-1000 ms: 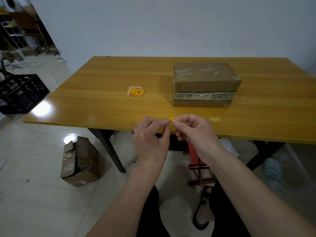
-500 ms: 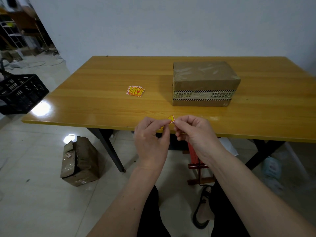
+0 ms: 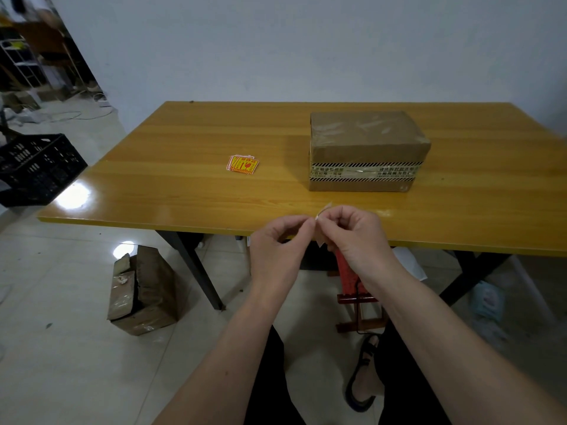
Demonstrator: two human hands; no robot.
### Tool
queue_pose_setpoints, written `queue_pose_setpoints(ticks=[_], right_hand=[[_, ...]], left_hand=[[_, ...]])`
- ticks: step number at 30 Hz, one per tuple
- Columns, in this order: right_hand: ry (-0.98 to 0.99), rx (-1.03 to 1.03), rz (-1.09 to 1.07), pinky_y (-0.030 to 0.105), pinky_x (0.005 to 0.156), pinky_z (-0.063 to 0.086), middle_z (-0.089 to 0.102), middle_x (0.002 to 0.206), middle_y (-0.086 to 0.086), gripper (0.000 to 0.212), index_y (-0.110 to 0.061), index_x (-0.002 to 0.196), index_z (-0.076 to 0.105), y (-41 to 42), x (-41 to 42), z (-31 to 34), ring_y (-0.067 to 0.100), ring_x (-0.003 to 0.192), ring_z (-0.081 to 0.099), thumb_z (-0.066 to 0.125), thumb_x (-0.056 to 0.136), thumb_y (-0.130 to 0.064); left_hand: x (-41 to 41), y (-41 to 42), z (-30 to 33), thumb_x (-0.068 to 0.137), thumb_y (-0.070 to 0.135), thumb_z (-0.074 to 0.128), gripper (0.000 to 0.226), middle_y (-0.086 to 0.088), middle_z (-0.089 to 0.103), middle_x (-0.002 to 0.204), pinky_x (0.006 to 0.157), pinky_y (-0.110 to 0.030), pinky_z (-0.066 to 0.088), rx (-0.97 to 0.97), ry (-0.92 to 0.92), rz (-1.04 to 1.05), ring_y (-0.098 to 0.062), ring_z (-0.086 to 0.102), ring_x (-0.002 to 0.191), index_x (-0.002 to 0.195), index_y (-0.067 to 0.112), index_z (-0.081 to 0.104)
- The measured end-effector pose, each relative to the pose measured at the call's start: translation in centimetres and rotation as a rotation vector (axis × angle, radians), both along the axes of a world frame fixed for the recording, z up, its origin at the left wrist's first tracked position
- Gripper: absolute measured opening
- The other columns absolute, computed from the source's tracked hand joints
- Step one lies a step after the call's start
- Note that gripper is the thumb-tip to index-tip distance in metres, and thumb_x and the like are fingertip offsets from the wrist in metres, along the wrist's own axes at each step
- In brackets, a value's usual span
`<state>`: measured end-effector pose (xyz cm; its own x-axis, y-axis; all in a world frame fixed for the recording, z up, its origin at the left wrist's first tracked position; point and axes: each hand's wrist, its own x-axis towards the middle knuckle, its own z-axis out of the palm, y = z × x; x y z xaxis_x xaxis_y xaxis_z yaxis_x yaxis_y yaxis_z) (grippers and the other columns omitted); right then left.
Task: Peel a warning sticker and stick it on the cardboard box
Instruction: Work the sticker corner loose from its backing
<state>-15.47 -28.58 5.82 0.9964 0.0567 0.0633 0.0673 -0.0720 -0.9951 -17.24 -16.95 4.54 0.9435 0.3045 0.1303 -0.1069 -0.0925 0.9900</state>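
brown cardboard box (image 3: 365, 139) with black-and-white striped tape (image 3: 363, 172), red-and-yellow stickers (image 3: 242, 164), yellow-orange table (image 3: 184, 185).

Storeroom or packing area: taped parcel (image 3: 366, 148), crate (image 3: 36, 170), shelving (image 3: 21, 62).

Cardboard box (image 3: 366, 148) on table (image 3: 190, 191); sticker stack (image 3: 242, 164) left of it, apart.

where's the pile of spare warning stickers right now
In the head view the sticker pile lies flat on the wooden table, left of the cardboard box and well apart from it, beyond and to the left of both hands.
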Motion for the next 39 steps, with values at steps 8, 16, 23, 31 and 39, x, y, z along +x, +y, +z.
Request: queue_pose_setpoints(ticks=[8, 16, 23, 31, 39], right_hand=[[-0.077, -0.162, 0.001, 0.019, 0.054, 0.044, 0.061, 0.07, 0.007, 0.009, -0.005, 0.076, 0.065, -0.3, 0.1, -0.5, 0.009, 0.06, 0.052, 0.063, 0.085, -0.008], [-0.082, -0.192, 0.002, 0.019, 0.06, 0.045, 0.062, 0.075, 0.008, 0.009, -0.009, 0.075, 0.064, -0.5, 0.4, -0.8, 0.01, 0.066, 0.052, 0.065, 0.083, -0.008], [-0.046, -0.182, -0.048, 0.021, 0.059, 0.043, 0.059, 0.075, 0.005, 0.009, -0.01, 0.071, 0.062, -0.8, 0.4, -0.9, 0.011, 0.066, 0.05, 0.066, 0.078, -0.006], [0.05, -0.145, -0.119, 0.033, 0.065, 0.046, 0.061, 0.077, 0.008, 0.014, -0.012, 0.068, 0.06, -1.2, 0.9, -1.2, 0.019, 0.073, 0.055, 0.062, 0.079, -0.003], [0.098, -0.165, -0.144, 0.03, 0.062, 0.045, 0.057, 0.073, 0.004, 0.005, -0.007, 0.078, 0.063, -1.6, 1.2, -0.9, 0.016, 0.067, 0.05, 0.061, 0.082, -0.008]], left_hand=[[0.2, 0.0, 0.1, 0.076, 0.017, 0.073, 0.005, 0.005, 0.075, 0.076, 0.068, -0.017, 0.05, -0.043, 0.115, -0.009, -0.004, 0.068, 0.074, 0.078, 0.02, 0.076], [0.5, -0.2, 0.4, 0.075, 0.016, 0.072, 0.007, 0.007, 0.071, 0.069, 0.058, -0.011, 0.045, -0.087, 0.182, -0.021, 0.0, 0.061, 0.065, 0.071, 0.02, 0.074], [0.7, 0.2, 0.1, 0.077, 0.014, 0.071, 0.007, 0.014, 0.065, 0.061, 0.065, -0.016, 0.043, -0.211, 0.25, -0.015, 0.0, 0.056, 0.066, 0.073, 0.019, 0.074], [1.1, 0.6, -0.1, 0.078, 0.014, 0.071, 0.004, 0.007, 0.067, 0.073, 0.069, -0.019, 0.043, -0.236, 0.279, 0.071, -0.006, 0.056, 0.075, 0.078, 0.016, 0.074], [1.5, 1.2, 0.2, 0.079, 0.016, 0.071, 0.009, 0.006, 0.062, 0.074, 0.072, -0.022, 0.044, -0.347, 0.307, 0.192, -0.009, 0.054, 0.079, 0.072, 0.02, 0.069]])
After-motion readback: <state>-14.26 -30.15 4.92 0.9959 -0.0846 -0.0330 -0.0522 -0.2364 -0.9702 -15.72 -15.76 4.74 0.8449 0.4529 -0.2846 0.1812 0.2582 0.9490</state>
